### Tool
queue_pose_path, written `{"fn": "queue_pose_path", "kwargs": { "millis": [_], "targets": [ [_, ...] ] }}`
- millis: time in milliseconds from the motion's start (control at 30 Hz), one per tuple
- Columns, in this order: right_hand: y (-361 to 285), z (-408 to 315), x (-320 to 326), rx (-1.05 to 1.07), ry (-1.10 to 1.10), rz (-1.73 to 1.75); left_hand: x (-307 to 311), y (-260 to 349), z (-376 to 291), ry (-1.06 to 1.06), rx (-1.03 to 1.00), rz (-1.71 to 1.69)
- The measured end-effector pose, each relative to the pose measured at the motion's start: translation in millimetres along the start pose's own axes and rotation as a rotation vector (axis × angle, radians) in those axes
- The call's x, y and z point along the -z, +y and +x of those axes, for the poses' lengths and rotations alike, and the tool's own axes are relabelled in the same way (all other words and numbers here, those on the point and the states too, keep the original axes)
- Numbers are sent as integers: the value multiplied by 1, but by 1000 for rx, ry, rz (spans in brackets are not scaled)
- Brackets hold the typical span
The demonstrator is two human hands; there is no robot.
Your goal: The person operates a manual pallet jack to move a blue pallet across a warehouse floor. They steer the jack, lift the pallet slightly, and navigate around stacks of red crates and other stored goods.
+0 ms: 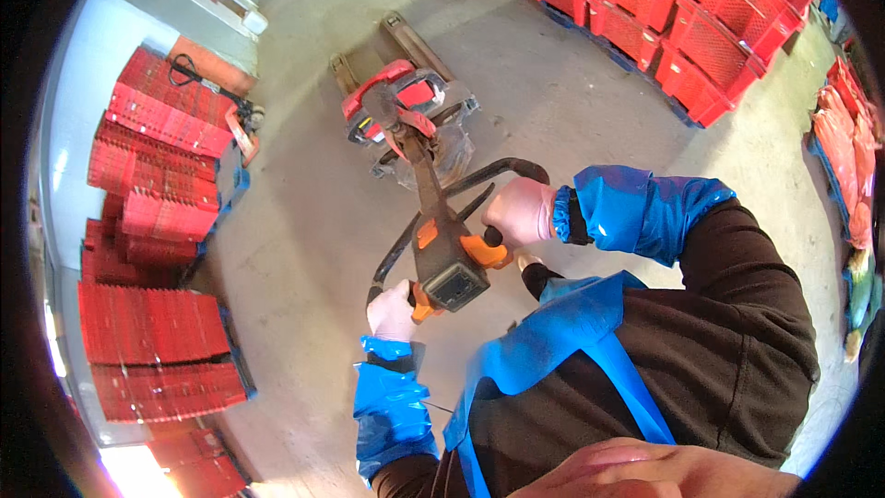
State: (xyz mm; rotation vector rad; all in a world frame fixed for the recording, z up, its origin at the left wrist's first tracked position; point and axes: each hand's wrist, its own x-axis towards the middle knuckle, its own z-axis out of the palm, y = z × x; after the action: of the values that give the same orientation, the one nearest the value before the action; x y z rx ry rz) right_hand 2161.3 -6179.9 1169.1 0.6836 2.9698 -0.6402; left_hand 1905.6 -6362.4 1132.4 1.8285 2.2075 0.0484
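An electric pallet truck stands on the floor before me, its two forks pointing away. Its tiller head has orange controls, a small dark display and a black looped handle bar. My left hand, in a pale glove with a blue plastic sleeve cover, grips the left side of the handle by an orange control. Around the right side of the handle closes my right hand, gloved and sleeved alike. Clear plastic wrap hangs about the truck's base. I wear a blue apron over a dark top.
Red plastic crates are stacked on a blue pallet at the upper right. Many nested red crates line the left wall, near a second pallet jack. Filled sacks lie on a pallet at the far right. Concrete floor surrounds the truck.
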Motion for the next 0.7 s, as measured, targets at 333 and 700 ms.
{"fn": "queue_pose_path", "kwargs": {
  "millis": [333, 700],
  "targets": [
    [-93, -182, 22, 134, 140, -50, 28, 101, -206, 217, 80, -159],
    [-71, -232, 83, 373, 634, -297, 72, 161, -226, 1102, 504, 103]
  ]
}}
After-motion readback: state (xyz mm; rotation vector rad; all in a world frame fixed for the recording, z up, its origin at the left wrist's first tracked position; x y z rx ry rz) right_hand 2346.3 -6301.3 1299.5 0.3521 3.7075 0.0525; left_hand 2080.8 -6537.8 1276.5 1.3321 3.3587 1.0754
